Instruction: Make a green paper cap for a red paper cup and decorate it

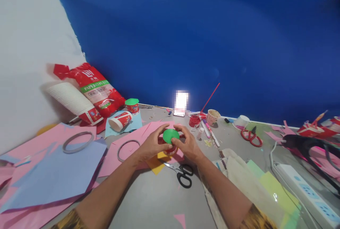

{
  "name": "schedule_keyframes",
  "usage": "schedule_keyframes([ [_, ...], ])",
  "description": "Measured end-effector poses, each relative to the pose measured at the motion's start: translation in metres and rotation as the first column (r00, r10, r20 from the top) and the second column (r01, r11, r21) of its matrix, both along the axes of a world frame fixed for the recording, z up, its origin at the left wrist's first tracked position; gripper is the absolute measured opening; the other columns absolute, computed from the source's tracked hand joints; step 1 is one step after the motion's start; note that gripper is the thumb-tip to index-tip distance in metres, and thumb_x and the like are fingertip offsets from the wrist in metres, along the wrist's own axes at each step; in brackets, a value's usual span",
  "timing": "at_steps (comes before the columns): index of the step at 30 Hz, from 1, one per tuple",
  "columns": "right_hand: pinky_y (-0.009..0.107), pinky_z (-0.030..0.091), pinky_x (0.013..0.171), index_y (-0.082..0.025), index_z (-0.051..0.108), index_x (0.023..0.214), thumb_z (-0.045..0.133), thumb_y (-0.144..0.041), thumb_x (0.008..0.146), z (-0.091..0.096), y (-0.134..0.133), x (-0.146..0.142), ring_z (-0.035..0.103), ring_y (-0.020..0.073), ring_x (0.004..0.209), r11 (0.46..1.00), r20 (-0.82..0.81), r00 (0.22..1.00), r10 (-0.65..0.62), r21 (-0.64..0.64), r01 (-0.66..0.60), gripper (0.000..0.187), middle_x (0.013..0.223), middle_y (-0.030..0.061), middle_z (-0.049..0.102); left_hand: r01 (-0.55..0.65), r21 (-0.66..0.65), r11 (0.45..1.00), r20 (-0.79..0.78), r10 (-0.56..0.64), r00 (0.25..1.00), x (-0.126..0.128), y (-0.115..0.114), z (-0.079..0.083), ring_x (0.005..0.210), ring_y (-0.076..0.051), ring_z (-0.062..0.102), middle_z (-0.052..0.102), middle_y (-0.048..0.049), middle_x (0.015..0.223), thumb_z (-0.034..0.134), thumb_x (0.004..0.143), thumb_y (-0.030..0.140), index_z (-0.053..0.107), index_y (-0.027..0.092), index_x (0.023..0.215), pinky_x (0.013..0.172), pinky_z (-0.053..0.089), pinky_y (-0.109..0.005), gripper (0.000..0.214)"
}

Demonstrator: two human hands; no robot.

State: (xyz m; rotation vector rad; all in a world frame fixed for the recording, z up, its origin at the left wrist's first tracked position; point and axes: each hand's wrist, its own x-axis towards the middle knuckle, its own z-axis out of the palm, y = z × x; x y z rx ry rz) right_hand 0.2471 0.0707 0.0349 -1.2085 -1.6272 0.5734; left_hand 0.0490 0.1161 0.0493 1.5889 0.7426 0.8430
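Both of the arms I watch from far away are bare below the elbow and reach forward. The left arm [111,186] slants in from one side and the right arm [223,186] slants in from the other, like the two sides of a tent. The wrists [200,156] look almost straight. My left hand [155,142] and right hand [188,144] are close together, palms turned in, with a little room between. I see the fingers [160,129] bend round on the far side. Both thumbs [175,141] point in, tips near each other, the right one a bit farther forward.
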Motion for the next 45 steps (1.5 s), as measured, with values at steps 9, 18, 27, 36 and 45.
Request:
schedule_keyframes([
  [9, 0.041, 0.055, 0.095, -0.022, 0.062, 0.131, 0.067, -0.047, 0.088, 0.001, 0.001, 0.002, 0.062, 0.0279, 0.122, 0.999, -0.158, 0.987, -0.016, -0.046, 0.008, 0.05, 0.132, 0.0123, 0.066, -0.041, -0.055, 0.998, 0.092, 0.046, 0.995, -0.001, -0.001, 0.004, 0.14, -0.033, 0.051, 0.057, -0.0122, 0.151, 0.078, 0.084, 0.04, 0.063, 0.03, 0.138, 0.115, 0.043, -0.05, 0.057],
  [18, 0.036, 0.057, 0.085, -0.022, 0.064, 0.128, 0.073, -0.048, 0.083, -0.003, 0.007, 0.0, 0.063, 0.0276, 0.121, 0.992, -0.305, 0.952, -0.027, -0.126, -0.013, 0.053, 0.13, 0.0124, 0.068, -0.09, -0.049, 0.995, 0.033, 0.092, 0.995, 0.001, 0.003, 0.0, 0.129, -0.032, 0.059, 0.063, -0.0134, 0.142, 0.081, 0.079, 0.04, 0.065, 0.028, 0.136, 0.105, 0.051, -0.046, 0.061],
  [27, 0.031, 0.056, 0.073, -0.024, 0.068, 0.117, 0.065, -0.057, 0.09, -0.005, 0.01, 0.001, 0.068, 0.0208, 0.096, 0.986, -0.462, 0.88, -0.113, -0.159, 0.043, 0.043, 0.114, 0.0078, 0.073, -0.155, -0.165, 0.974, 0.089, 0.171, 0.981, 0.007, 0.0, 0.009, 0.111, -0.028, 0.067, 0.072, -0.0079, 0.127, 0.069, 0.084, 0.06, 0.072, 0.028, 0.12, 0.102, 0.052, -0.045, 0.048],
  [36, 0.031, 0.057, 0.072, -0.022, 0.07, 0.111, 0.073, -0.055, 0.083, -0.001, 0.008, -0.003, 0.069, 0.0203, 0.092, 0.98, -0.464, 0.875, -0.137, -0.19, 0.053, 0.043, 0.107, 0.0078, 0.075, 0.039, -0.109, 0.993, -0.027, -0.042, 0.999, 0.003, 0.0, 0.0, 0.122, -0.034, 0.063, 0.064, -0.0134, 0.138, 0.092, 0.063, 0.029, 0.044, 0.026, 0.152, 0.108, 0.048, -0.054, 0.102],
  [45, 0.021, 0.047, 0.046, -0.021, 0.065, 0.093, 0.06, -0.058, 0.088, 0.011, 0.011, 0.002, 0.063, 0.0116, 0.059, 0.966, -0.44, 0.865, -0.24, -0.197, 0.168, 0.038, 0.089, 0.0048, 0.075, -0.07, -0.33, 0.941, 0.32, 0.181, 0.93, 0.003, 0.004, 0.014, 0.098, -0.024, 0.072, 0.075, -0.0056, 0.108, 0.091, 0.063, 0.018, 0.068, 0.023, 0.117, 0.086, 0.06, -0.038, 0.059],
])
